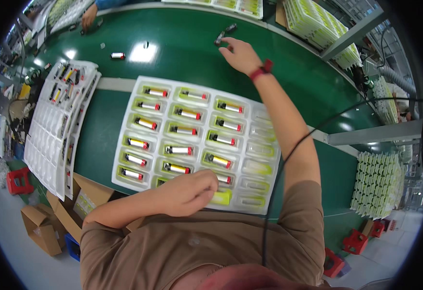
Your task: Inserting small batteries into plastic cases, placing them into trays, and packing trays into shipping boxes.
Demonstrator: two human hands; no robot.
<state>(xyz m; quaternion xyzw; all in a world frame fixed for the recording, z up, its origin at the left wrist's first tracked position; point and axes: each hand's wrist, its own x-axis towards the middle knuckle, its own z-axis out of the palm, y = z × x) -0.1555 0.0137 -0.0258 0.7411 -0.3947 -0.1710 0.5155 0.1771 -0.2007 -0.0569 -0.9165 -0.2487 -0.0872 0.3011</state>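
Note:
In front of me lies a white moulded tray [167, 104] with rows of pockets. Many pockets hold small battery-like cylinders [188, 113] with silver or yellow bodies and red ends; the rightmost column shows pockets without them. My left hand [190, 193] is closed over the tray's near edge, its fingers curled down, and whatever is in them is hidden. My right hand [243, 55] reaches across the green belt with thumb and forefinger apart. Its fingertip is at a small dark-and-silver cylinder [219, 38], and a second dark cylinder [231, 27] lies just beyond.
Stacked white trays [47, 145] stand at the left, with loose cylinders on top. Another cylinder [118, 56] lies on the green belt [182, 48]. Someone else's hand [89, 17] is at the far left. A black cable [288, 153] hangs by my right arm, near a grey metal bar [375, 134].

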